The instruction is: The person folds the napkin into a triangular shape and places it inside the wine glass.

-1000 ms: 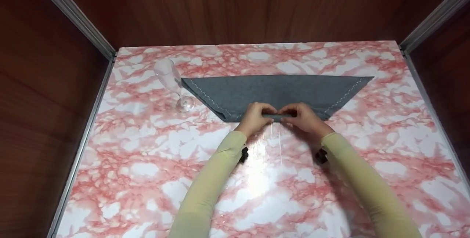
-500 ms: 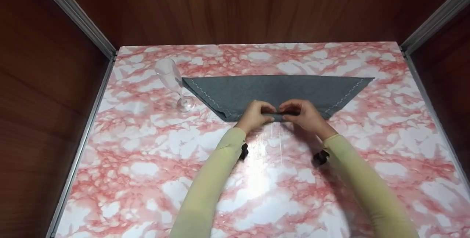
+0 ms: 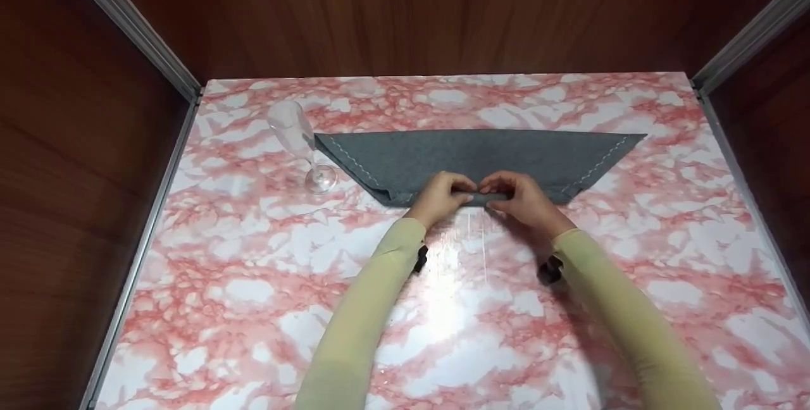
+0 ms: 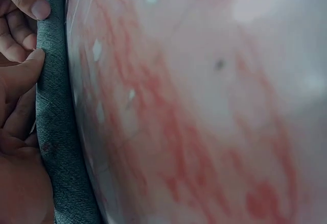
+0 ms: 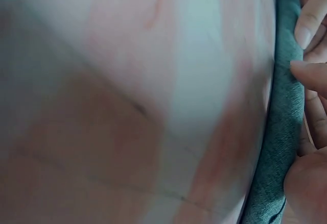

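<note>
Fingers and thumbs of both hands curl round the rolled near edge of the grey cloth napkin, pinching it between them: the left hand and the right hand sit side by side at the middle of that edge, fingertips almost meeting. The wrist views show the same grip from below, thumb tips pressed against a tight, rounded roll of woven fabric lying on the table. The napkin lies flat across the far half of the pink-marbled table, a long shape with its wide side toward the far edge and white stitching along both slanted ends. It looks light, soft and limp, so it should bend wherever it is unsupported, and the roll will likely loosen unless it is held along its length; the best hold seems to be the rolled edge itself, with the fingers spread apart. The glossy tabletop may let the fabric slide. A clear stemmed glass lies on its side just beside the napkin's left point, toward the far left corner; it is fragile and could roll.
</note>
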